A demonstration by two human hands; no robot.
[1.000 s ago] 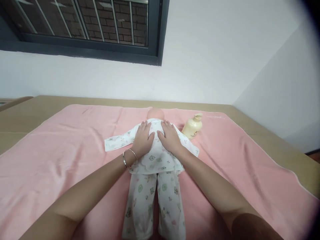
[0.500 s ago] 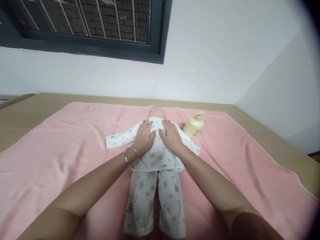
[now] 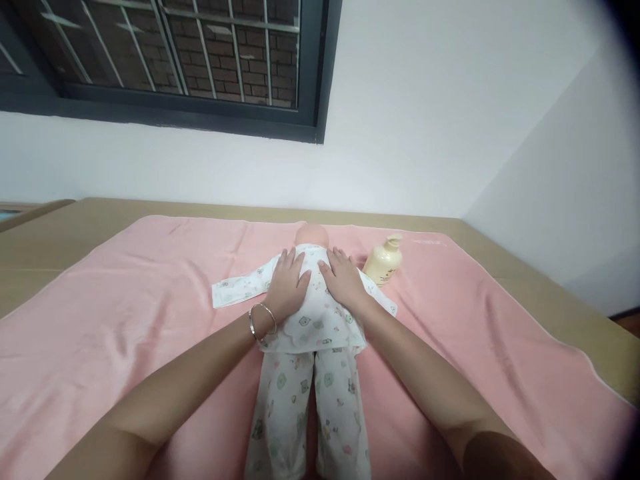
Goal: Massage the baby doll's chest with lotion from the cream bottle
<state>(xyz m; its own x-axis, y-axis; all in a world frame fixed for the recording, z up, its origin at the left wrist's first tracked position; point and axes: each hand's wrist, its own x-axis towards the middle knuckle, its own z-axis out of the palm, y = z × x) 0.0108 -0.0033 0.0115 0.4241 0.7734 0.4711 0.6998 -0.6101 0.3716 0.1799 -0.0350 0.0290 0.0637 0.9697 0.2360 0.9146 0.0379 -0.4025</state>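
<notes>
A baby doll [image 3: 312,235] lies stretched out on a pink sheet, its head toward the wall. It wears a white printed top [image 3: 320,333] and matching trousers [image 3: 285,407]. My left hand [image 3: 289,287] rests flat on the left side of the top near the shoulder, fingers extended, a silver bangle at the wrist. On the right shoulder side, my right hand [image 3: 345,280] lies flat in the same way. Both thumbs point inward across the cloth. One sleeve [image 3: 240,287] spreads out to the left; the other is partly covered by my right forearm.
A cream pump bottle [image 3: 383,260] stands just right of the doll's shoulder. The pink sheet [image 3: 165,280] covers most of a tan tabletop [image 3: 115,217], whose far edge meets a white wall [image 3: 400,133]. A dark-framed barred window [image 3: 200,113] is above.
The view has tilted up slightly, so everything sits a little lower in the picture. Both hands stay flat on the doll's top, with hardly any visible shift.
</notes>
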